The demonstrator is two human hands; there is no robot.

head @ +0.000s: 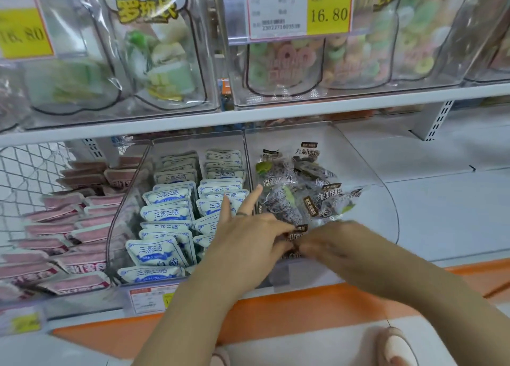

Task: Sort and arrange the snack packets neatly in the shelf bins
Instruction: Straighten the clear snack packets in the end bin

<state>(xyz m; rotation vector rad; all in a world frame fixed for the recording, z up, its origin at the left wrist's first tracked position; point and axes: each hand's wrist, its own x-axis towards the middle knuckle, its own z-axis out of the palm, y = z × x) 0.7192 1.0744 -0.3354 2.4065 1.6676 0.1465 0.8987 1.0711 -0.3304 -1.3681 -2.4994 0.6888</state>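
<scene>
A clear bin point(386, 214) on the lower shelf holds several dark plum snack packets point(292, 197) with brown labels, lying in a loose heap. Both of my hands are at its front. My left hand point(248, 236) has two fingers stretched up along the divider while its thumb and other fingers pinch a dark packet point(294, 237) at the bin's front. My right hand point(328, 244) is blurred and grips the same packet from the right. The clear bin to the left holds blue-and-white packets point(168, 214) standing in two tidy columns.
Pink packets point(69, 227) fill the bin at far left, beside a wire mesh panel point(24, 172). The upper shelf carries clear bins with bagged candy rings point(289, 59) and price tags. White shelf surface point(447, 200) lies right of the plum bin. An orange strip edges the shelf front.
</scene>
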